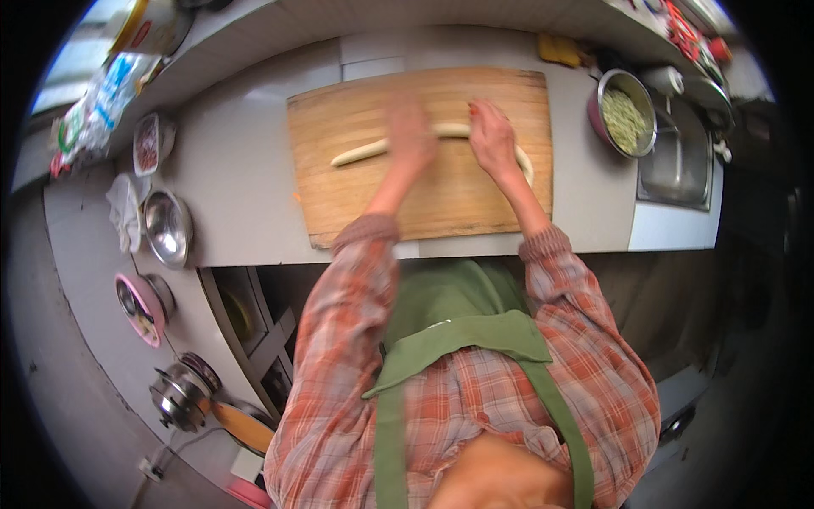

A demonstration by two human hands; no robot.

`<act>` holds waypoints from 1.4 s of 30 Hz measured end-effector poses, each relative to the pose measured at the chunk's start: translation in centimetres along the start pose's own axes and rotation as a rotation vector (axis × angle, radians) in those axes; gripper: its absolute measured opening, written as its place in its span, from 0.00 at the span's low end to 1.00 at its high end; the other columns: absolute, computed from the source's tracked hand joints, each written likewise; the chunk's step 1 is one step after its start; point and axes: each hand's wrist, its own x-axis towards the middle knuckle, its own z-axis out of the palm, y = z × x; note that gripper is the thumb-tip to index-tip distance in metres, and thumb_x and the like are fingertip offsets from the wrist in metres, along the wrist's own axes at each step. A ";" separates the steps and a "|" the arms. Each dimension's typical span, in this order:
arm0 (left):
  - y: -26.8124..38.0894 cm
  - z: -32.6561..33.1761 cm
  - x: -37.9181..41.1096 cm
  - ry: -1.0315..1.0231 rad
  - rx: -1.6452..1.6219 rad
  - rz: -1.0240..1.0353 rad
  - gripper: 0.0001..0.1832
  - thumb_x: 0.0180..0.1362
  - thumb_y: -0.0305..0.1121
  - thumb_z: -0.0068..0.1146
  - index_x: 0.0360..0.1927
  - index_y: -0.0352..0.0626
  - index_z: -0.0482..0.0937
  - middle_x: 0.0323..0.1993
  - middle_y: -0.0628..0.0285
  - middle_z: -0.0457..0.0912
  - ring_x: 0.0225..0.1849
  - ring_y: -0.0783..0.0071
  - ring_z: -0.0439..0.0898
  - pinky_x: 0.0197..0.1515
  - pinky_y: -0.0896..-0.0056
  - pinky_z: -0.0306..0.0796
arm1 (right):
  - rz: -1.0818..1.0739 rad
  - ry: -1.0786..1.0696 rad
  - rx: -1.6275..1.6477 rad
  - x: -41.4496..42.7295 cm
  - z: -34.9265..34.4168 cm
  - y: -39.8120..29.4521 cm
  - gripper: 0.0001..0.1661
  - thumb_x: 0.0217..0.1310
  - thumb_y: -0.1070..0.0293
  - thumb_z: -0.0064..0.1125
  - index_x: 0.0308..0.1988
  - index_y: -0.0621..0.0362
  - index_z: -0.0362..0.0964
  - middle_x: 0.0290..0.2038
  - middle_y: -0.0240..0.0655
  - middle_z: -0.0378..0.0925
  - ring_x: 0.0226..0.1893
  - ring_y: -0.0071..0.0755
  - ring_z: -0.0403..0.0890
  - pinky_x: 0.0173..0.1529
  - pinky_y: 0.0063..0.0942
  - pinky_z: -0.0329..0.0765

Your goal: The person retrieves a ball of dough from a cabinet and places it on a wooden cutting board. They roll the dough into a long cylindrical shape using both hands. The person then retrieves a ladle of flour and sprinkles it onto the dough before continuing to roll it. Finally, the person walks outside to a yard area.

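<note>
A long rope of pale dough (453, 131) lies across a wooden board (356, 203). Its left end tapers to a blunt tip, while the right end bends down towards me. My left hand (410, 137), blurred by motion, covers the rope left of its middle; its fingers do not show clearly. Farther right, my right hand (492, 137) is cupped over the dough with its fingers together. Dough shows on both sides of each hand, and the stretches under the palms are hidden.
A pot of chopped pale-green food (624, 121) stands at the right beside a metal sink (674, 165). On the left are a steel bowl (168, 230), a container with reddish contents (147, 145), a pink basin (133, 324) and a steel pot (179, 401). Behind the pot lies a yellow cloth (559, 49).
</note>
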 end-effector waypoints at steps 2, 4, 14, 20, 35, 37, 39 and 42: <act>1.3 2.2 3.0 -0.009 0.002 -0.082 0.31 0.64 0.36 0.49 0.69 0.32 0.64 0.71 0.40 0.63 0.76 0.43 0.55 0.77 0.43 0.45 | -0.181 0.023 0.049 3.1 6.2 0.6 0.21 0.70 0.63 0.45 0.55 0.62 0.74 0.62 0.53 0.72 0.67 0.59 0.65 0.70 0.48 0.62; 1.4 1.4 2.4 -0.053 0.084 -0.059 0.33 0.64 0.36 0.49 0.71 0.33 0.63 0.73 0.44 0.61 0.77 0.46 0.54 0.77 0.44 0.45 | -0.215 -0.093 -0.051 2.4 7.9 0.0 0.26 0.70 0.61 0.43 0.63 0.59 0.68 0.68 0.52 0.63 0.72 0.60 0.57 0.74 0.52 0.52; 2.9 -5.3 -11.2 -0.317 -0.033 -0.099 0.35 0.64 0.40 0.53 0.75 0.50 0.61 0.77 0.53 0.56 0.79 0.56 0.53 0.75 0.41 0.48 | -0.139 -0.456 -0.374 -10.5 3.4 0.2 0.38 0.67 0.62 0.46 0.74 0.50 0.54 0.77 0.45 0.48 0.78 0.55 0.44 0.77 0.57 0.38; -4.1 -4.0 2.7 0.037 0.116 -0.188 0.33 0.65 0.42 0.52 0.73 0.47 0.63 0.76 0.48 0.57 0.78 0.51 0.54 0.73 0.38 0.52 | -0.186 -0.123 -0.507 2.7 7.5 1.0 0.39 0.65 0.62 0.51 0.73 0.54 0.55 0.76 0.54 0.48 0.77 0.60 0.43 0.77 0.60 0.38; -7.4 -8.9 -3.0 -0.087 0.186 -0.265 0.35 0.65 0.44 0.55 0.75 0.51 0.61 0.76 0.48 0.56 0.77 0.51 0.55 0.75 0.42 0.50 | -0.175 -0.298 -0.625 -1.0 3.3 2.4 0.39 0.69 0.63 0.43 0.76 0.56 0.47 0.78 0.50 0.43 0.78 0.58 0.38 0.78 0.56 0.33; -10.0 -8.6 0.1 0.059 0.150 -0.283 0.35 0.65 0.43 0.54 0.75 0.50 0.61 0.76 0.47 0.56 0.77 0.50 0.55 0.75 0.41 0.50 | -0.132 -0.205 -0.594 2.5 4.5 3.2 0.39 0.68 0.63 0.43 0.75 0.57 0.47 0.77 0.52 0.44 0.78 0.60 0.39 0.78 0.57 0.34; -11.2 -8.8 1.0 0.190 0.022 -0.294 0.35 0.65 0.41 0.55 0.75 0.50 0.61 0.76 0.46 0.55 0.77 0.49 0.54 0.75 0.40 0.49 | -0.085 -0.154 -0.515 4.1 4.7 3.7 0.39 0.68 0.63 0.43 0.75 0.57 0.48 0.77 0.52 0.44 0.78 0.60 0.40 0.78 0.57 0.35; -8.7 -10.6 -5.0 -0.036 0.097 -0.285 0.36 0.62 0.38 0.57 0.75 0.52 0.62 0.76 0.46 0.55 0.77 0.48 0.54 0.74 0.38 0.49 | -0.247 -0.308 -0.631 -1.0 2.2 2.5 0.39 0.68 0.63 0.43 0.75 0.56 0.48 0.77 0.51 0.45 0.78 0.60 0.40 0.77 0.57 0.36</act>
